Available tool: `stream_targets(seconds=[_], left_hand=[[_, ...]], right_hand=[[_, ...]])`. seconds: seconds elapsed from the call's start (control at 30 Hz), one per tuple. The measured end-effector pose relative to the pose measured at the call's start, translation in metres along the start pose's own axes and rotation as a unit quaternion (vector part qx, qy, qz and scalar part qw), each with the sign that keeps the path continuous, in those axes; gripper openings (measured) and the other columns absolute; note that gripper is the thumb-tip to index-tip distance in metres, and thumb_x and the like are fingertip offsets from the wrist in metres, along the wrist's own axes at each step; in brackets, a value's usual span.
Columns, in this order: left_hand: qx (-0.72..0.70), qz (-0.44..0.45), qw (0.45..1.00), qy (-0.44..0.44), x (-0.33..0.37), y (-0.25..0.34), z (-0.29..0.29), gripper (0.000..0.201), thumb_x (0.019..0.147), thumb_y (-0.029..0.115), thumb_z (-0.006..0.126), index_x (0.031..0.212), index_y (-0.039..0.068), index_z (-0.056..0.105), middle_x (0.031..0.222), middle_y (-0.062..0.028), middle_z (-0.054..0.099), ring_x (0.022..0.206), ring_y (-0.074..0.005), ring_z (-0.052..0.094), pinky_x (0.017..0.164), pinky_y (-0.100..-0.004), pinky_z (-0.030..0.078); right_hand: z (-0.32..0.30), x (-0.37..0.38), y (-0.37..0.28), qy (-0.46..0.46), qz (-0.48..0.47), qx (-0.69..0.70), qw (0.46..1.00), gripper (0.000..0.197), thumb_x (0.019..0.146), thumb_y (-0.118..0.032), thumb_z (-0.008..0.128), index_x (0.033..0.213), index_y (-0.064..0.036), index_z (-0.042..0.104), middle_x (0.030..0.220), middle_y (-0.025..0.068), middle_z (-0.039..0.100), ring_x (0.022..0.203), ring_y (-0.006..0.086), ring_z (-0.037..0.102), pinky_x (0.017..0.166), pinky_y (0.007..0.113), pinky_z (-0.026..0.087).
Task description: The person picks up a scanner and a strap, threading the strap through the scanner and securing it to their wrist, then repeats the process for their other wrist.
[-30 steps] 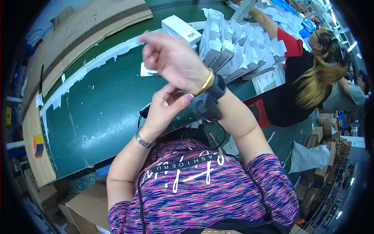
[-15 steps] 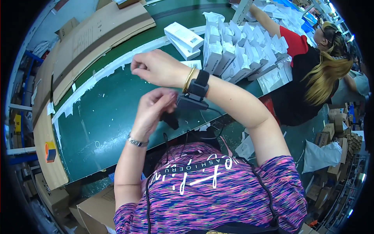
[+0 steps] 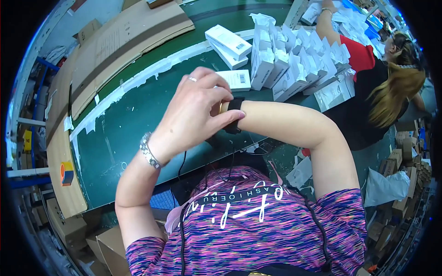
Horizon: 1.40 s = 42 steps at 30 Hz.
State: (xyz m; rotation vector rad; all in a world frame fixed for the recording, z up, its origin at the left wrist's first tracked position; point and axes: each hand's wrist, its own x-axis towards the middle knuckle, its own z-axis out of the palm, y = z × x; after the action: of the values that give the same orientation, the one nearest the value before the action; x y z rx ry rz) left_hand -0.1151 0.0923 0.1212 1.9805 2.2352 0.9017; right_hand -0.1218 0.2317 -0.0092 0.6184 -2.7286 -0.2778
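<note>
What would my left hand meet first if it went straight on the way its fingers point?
Most likely the black strap on your right wrist: the left hand curls its fingers toward it, and the thumb overlaps it in view. Depth is unclear, so they may be touching.

Open passage over the bench (image 3: 124,133) at left, white boxes (image 3: 288,80) crowding far right, cardboard (image 3: 124,43) bordering far left
</note>
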Motion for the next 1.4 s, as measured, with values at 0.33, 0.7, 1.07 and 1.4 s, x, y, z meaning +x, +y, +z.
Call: stream_targets(seconds=[0.33, 0.7, 1.07, 1.4], left_hand=[[0.057, -0.198, 0.952, 0.228, -0.007, 0.011, 0.045, 0.024, 0.077, 0.015, 0.085, 0.092, 0.001, 0.073, 0.101, -0.0102, 0.067, 0.105, -0.0312, 0.055, 0.095, -0.0408, 0.043], [-0.114, -0.184, 0.947, 0.238, -0.002, 0.018, 0.040, 0.013, 0.088, 0.008, 0.077, 0.085, 0.000, 0.066, 0.080, -0.0072, 0.070, 0.079, -0.0138, 0.060, 0.079, -0.0317, 0.047], [-0.485, -0.240, 0.799, 0.261, -0.044, 0.018, 0.077, 0.024, 0.097, -0.001, 0.061, 0.117, 0.004, 0.048, 0.111, -0.0107, 0.070, 0.080, -0.0064, 0.056, 0.068, -0.0215, 0.046], [-0.572, -0.211, 0.748, 0.261, -0.052, -0.016, 0.091, 0.034, 0.093, -0.002, 0.066, 0.123, 0.004, 0.049, 0.130, -0.0093, 0.058, 0.093, -0.0089, 0.054, 0.077, -0.0233, 0.048]], right_hand=[[0.021, 0.054, 0.025, -0.088, 0.029, -0.092, 0.991, 0.013, 0.088, -0.025, 0.063, 0.080, -0.0177, 0.071, 0.072, 0.0025, 0.069, 0.068, 0.0251, 0.071, 0.054, 0.043, 0.051], [0.015, 0.062, 0.042, -0.037, -0.066, 0.027, 0.997, 0.018, 0.082, -0.026, 0.065, 0.067, -0.0176, 0.069, 0.068, 0.0008, 0.069, 0.066, 0.0240, 0.071, 0.052, 0.041, 0.051], [-0.054, 0.063, 0.031, 0.198, 0.218, 0.168, 0.941, 0.012, 0.089, -0.018, 0.071, 0.086, -0.0075, 0.074, 0.070, 0.0089, 0.071, 0.070, 0.0214, 0.073, 0.058, 0.036, 0.055], [-0.082, 0.065, 0.028, 0.133, 0.278, 0.780, 0.545, 0.016, 0.095, -0.020, 0.075, 0.092, -0.0049, 0.072, 0.076, 0.0029, 0.070, 0.069, 0.0082, 0.066, 0.061, 0.023, 0.053]])
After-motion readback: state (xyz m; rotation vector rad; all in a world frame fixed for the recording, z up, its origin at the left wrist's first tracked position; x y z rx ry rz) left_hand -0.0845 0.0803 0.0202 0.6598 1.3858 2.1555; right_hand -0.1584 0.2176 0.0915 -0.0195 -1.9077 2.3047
